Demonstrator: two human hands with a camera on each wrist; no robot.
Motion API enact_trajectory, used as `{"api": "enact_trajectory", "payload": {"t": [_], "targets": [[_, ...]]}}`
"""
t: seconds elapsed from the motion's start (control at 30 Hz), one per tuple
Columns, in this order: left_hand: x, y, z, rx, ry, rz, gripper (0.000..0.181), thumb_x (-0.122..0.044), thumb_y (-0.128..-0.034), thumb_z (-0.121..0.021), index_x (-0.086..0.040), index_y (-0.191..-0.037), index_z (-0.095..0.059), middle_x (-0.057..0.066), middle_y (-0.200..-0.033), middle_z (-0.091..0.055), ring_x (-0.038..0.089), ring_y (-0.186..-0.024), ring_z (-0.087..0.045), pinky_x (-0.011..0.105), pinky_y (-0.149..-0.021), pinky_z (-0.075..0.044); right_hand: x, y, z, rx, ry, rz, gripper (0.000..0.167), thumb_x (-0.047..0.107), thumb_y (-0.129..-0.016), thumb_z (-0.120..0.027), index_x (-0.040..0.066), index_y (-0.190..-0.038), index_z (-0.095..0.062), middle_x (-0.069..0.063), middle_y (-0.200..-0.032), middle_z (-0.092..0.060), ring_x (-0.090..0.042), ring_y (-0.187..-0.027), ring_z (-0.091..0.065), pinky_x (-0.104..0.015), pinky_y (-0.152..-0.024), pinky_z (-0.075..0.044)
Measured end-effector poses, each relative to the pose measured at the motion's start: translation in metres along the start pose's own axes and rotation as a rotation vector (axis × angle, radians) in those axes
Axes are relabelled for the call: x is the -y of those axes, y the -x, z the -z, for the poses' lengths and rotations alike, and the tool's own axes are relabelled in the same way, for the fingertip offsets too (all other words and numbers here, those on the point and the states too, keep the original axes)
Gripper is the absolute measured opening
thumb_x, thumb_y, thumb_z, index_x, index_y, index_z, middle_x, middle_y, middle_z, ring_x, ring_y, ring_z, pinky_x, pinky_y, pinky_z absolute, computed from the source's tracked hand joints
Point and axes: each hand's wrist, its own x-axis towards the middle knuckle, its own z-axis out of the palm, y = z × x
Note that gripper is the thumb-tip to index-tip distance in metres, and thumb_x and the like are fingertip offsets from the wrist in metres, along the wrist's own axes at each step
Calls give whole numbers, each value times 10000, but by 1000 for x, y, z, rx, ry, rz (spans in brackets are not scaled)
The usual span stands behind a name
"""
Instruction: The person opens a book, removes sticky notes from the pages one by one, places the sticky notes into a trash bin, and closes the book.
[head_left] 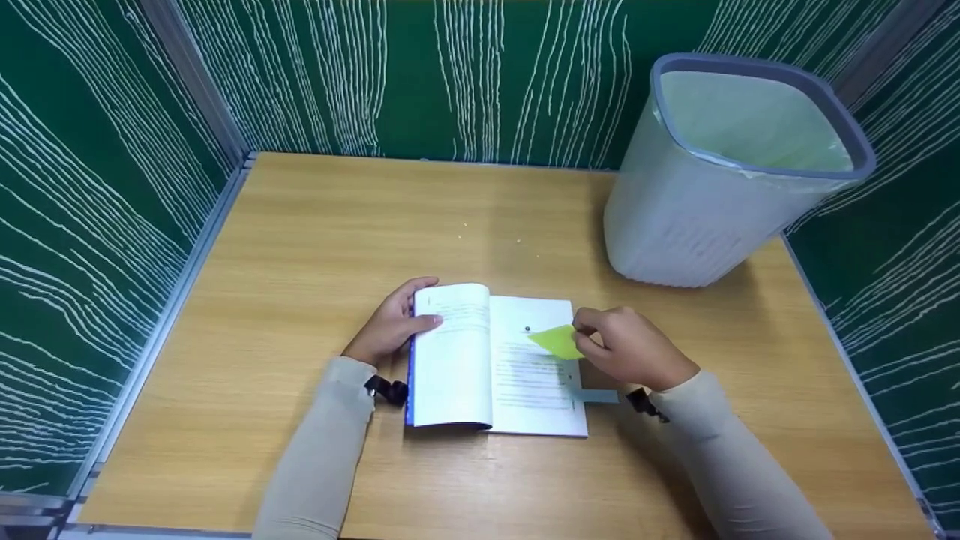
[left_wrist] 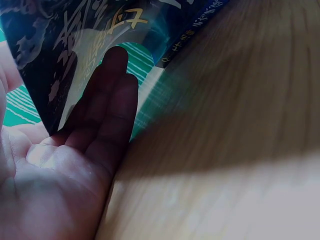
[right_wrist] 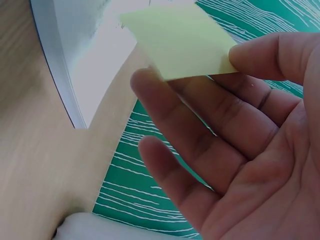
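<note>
An open book (head_left: 532, 405) with white printed pages lies on the table, its left side raised a little. My left hand (head_left: 391, 319) grips that side, thumb on the page and fingers beneath the cover. From below, the left wrist view shows the dark cover (left_wrist: 42, 55) with gold and white lettering, and the fingers (left_wrist: 107, 110) against it. Over the right page, my right hand (head_left: 630, 346) pinches a yellow-green sticky note (head_left: 556, 342) by one corner between thumb and finger. The note (right_wrist: 182, 42) looks flat and blank in the right wrist view.
A pale blue strip (head_left: 598, 396) sticks out from the book's right edge. At the back right of the wooden table (head_left: 360, 225) stands a grey-rimmed bin (head_left: 675, 217) with a liner. Green panels with white lines (head_left: 420, 75) enclose the table's back and sides.
</note>
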Motion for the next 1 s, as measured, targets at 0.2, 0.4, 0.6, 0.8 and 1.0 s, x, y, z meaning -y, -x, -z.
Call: {"api": "enact_trajectory", "payload": {"t": [0.2,0.4,0.6,0.8,1.0], "targets": [[0,1,-1,0,13,-5,730,-33,-933,-722,-135,-1564,-371,161,-1410,-600,247,-1071,-725,332,-800,-625,-2,1,6,-38,0,35,151,120,-957,-609,199,-851,-682,110,-866,-722,-24,-876,-708,-297,-705,-578],[-1,1,-2,-3,-6,-2,733,-64,-932,-738,-140,-1565,-375,144,-1417,-602,261,-1067,-730,348,-804,-628,-3,2,16,-51,10,58,149,94,-931,-603,174,-878,-718,105,-896,-732,-23,-809,-671,-293,-676,-558],[-1,1,-1,1,-12,4,734,-75,-939,-736,-142,-1570,-367,134,-1419,-608,271,-1074,-731,351,-808,-628,-3,3,23,-63,27,55,140,110,-919,-618,192,-917,-731,118,-924,-731,-31,-707,-607,-257,-656,-532],[-1,1,-1,2,-5,6,715,-70,-940,-731,-151,-1558,-381,130,-1409,-616,275,-1074,-731,353,-811,-628,0,0,32,-110,62,74,113,137,-939,-645,184,-944,-747,77,-946,-762,-31,-713,-631,-274,-673,-571],[-1,0,-2,-3,-4,3,729,-64,-936,-736,-127,-1566,-374,126,-1421,-601,270,-1104,-717,351,-830,-624,1,-5,48,-163,92,126,46,156,-937,-716,194,-937,-741,58,-932,-774,-39,-734,-672,-289,-665,-601]]}}
